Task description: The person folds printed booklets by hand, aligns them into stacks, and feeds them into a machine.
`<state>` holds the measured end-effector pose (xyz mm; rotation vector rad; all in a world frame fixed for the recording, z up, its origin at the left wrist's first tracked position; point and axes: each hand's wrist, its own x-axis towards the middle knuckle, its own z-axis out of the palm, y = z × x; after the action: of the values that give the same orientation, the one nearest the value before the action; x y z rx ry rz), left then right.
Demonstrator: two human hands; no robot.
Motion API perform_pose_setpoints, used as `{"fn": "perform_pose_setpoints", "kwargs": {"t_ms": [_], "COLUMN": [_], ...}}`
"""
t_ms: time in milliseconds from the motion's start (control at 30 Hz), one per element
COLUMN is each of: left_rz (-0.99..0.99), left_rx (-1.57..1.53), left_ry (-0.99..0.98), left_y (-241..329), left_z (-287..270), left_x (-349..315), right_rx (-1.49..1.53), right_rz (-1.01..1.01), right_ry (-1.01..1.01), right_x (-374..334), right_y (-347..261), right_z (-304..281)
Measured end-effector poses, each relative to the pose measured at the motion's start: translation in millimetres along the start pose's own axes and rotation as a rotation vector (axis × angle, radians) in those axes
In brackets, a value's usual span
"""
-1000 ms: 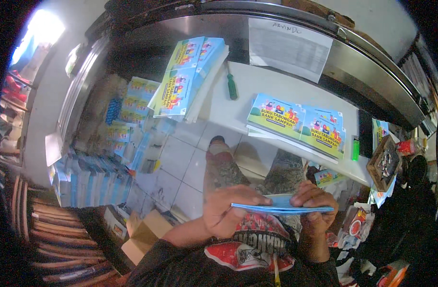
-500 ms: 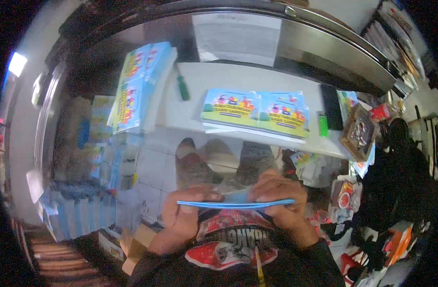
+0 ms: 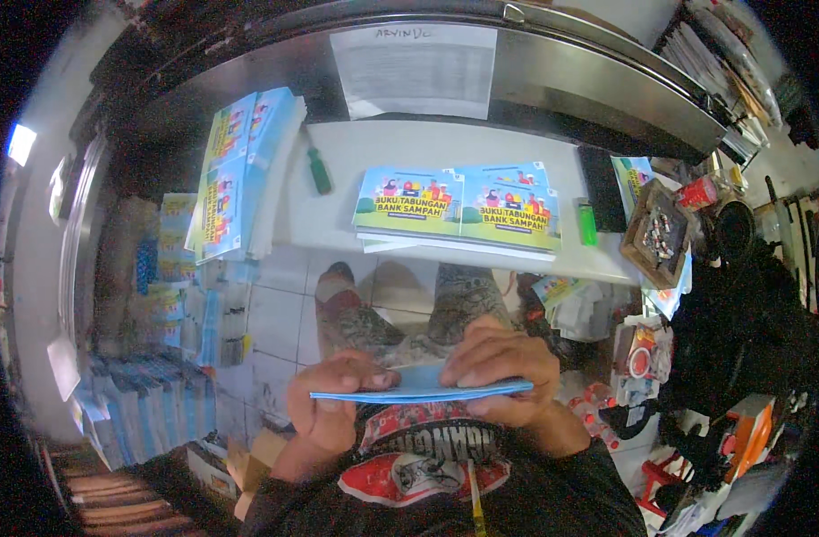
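Observation:
Close to my body I hold a thin light-blue booklet (image 3: 420, 379), seen nearly edge-on. My left hand (image 3: 330, 404) grips its left end, thumb and fingers closed on the paper. My right hand (image 3: 506, 369) clasps the right part, with its fingers bent over the upper face. Beyond my hands, on a white tabletop, lies a low pile of spread booklets (image 3: 409, 202) with blue, green and yellow covers and cartoon figures. A taller stack of the same printed booklets (image 3: 221, 210) stands at the table's left.
A green-handled tool (image 3: 319, 172) lies near the tall stack. On the right are a green lighter (image 3: 587, 224), a long black object (image 3: 601, 183) and a wooden ashtray (image 3: 637, 240) with cigarette butts. Bundled blue stacks (image 3: 150, 403) fill the lower left. Plastic bottles (image 3: 594, 413) lie lower right.
My view has shifted a little. The held booklet has tipped slightly, so more of its upper face shows. Both hands keep their grip on it.

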<state>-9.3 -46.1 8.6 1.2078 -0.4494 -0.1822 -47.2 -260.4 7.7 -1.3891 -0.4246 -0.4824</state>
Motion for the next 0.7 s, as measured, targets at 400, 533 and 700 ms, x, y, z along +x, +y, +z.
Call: {"fn": "perform_pose_setpoints", "kwargs": {"t_ms": [400,533,700], "left_rz": [0.153,0.173,0.11], "left_rx": [0.125,0.179,0.166], "left_ry": [-0.065,-0.072,-0.012], "left_y": [-1.8,-3.5,-7.5], "left_z": [0.5,1.0,-8.7], "left_x": [3.8,2.0,-4.8], "right_rx": [-0.081,-0.17,-0.155], "right_rz": [-0.097,-0.089,0.003], "right_ry": [-0.096,-0.135,-0.09], "right_x": [-0.5,1.0,1.2], "right_y": [-4.8,-10.8,-8.7], "right_z": [-2.7,-7.6,-0.2]}}
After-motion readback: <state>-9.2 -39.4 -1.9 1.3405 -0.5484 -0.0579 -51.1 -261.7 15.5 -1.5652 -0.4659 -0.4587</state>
